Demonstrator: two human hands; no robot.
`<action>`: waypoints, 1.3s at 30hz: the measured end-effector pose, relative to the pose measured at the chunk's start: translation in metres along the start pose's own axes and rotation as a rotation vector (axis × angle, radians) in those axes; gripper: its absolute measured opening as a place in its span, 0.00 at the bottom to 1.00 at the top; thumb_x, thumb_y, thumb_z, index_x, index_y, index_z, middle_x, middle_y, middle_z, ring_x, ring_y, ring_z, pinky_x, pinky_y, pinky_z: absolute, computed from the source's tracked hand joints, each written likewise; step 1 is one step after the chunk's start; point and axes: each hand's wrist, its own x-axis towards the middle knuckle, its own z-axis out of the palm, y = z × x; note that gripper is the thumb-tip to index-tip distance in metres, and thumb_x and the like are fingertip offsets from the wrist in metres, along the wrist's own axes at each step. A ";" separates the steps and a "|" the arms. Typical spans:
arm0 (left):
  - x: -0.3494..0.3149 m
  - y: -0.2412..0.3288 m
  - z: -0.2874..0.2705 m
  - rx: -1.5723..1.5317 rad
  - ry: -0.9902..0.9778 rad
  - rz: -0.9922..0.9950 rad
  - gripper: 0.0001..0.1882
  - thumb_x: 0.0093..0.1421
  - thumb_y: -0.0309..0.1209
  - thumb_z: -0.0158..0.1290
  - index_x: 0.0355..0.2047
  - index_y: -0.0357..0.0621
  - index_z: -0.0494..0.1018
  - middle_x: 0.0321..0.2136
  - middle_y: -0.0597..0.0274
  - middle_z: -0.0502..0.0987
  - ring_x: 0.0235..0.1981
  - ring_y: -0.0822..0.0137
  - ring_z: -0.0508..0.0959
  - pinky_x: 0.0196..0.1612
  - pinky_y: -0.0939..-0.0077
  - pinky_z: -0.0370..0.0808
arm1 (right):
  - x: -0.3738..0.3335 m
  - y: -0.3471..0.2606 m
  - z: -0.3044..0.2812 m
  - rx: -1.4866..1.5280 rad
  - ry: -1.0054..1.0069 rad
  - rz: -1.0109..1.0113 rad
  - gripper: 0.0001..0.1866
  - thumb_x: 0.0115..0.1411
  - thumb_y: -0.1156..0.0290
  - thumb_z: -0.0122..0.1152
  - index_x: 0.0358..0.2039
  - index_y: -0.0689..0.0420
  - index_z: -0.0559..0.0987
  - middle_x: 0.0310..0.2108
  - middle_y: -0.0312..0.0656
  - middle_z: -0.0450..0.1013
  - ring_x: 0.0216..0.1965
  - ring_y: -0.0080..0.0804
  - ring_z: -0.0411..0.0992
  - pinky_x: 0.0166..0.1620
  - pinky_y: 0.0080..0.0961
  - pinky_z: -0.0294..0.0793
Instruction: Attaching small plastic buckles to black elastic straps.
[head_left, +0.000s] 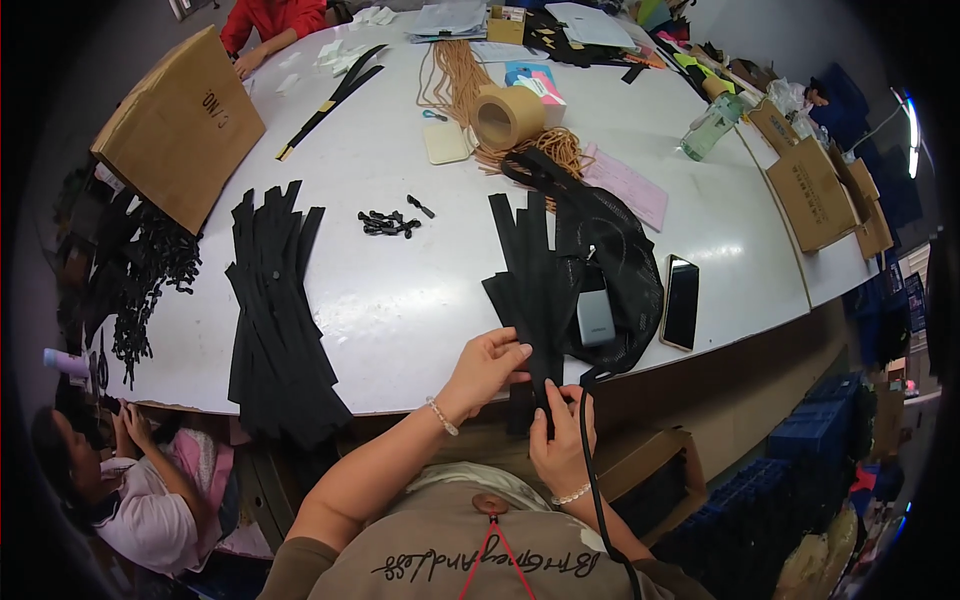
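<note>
A bundle of flat black strips [525,260], like zipper tape, lies at the table's front edge before me. My left hand [487,372] is at the bundle's left side, fingers curled and thumb near the fingertips at a strip's edge. Lower down, my right hand [563,440] pinches the near end of a black strip between thumb and fingers. A larger pile of black strips [275,310] lies to the left, its near ends hanging over the edge. Between the piles sits a small heap of black pulls [388,224].
Right of the bundle are a black bag [625,250], a grey-blue power bank [595,318] and a phone [681,300]. Farther back stand a tape roll [507,117] and a bottle [712,127]. A cardboard box [180,125] is at left. People sit at left [150,480] and far left [275,25].
</note>
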 end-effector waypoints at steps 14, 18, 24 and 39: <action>-0.063 0.031 -0.046 0.117 0.194 0.145 0.07 0.60 0.29 0.49 0.36 0.39 0.73 0.23 0.71 0.75 0.20 0.81 0.72 0.24 0.86 0.72 | 0.022 -0.019 0.006 0.304 -0.068 -0.192 0.20 0.57 0.73 0.52 0.51 0.66 0.67 0.45 0.49 0.65 0.38 0.34 0.68 0.39 0.24 0.69; -0.083 0.028 -0.053 0.175 0.076 0.116 0.09 0.62 0.31 0.47 0.36 0.39 0.72 0.22 0.71 0.72 0.21 0.81 0.70 0.23 0.88 0.68 | 0.056 -0.027 0.028 0.988 -0.310 0.138 0.19 0.63 0.73 0.43 0.54 0.65 0.65 0.47 0.47 0.68 0.31 0.21 0.68 0.32 0.13 0.68; -0.098 0.015 -0.064 -0.571 -0.394 -0.313 0.17 0.65 0.43 0.38 0.31 0.42 0.65 0.15 0.76 0.53 0.15 0.82 0.52 0.17 0.89 0.51 | 0.088 -0.050 0.036 1.418 -0.737 0.348 0.18 0.58 0.78 0.52 0.50 0.64 0.69 0.36 0.40 0.72 0.23 0.15 0.67 0.24 0.10 0.66; -0.118 0.010 -0.050 -0.021 -0.264 -0.037 0.29 0.65 0.53 0.32 0.34 0.37 0.71 0.15 0.75 0.55 0.16 0.81 0.52 0.19 0.85 0.50 | 0.075 -0.064 0.046 1.259 -0.494 0.382 0.04 0.55 0.82 0.58 0.31 0.67 0.74 0.25 0.41 0.74 0.21 0.17 0.71 0.19 0.11 0.68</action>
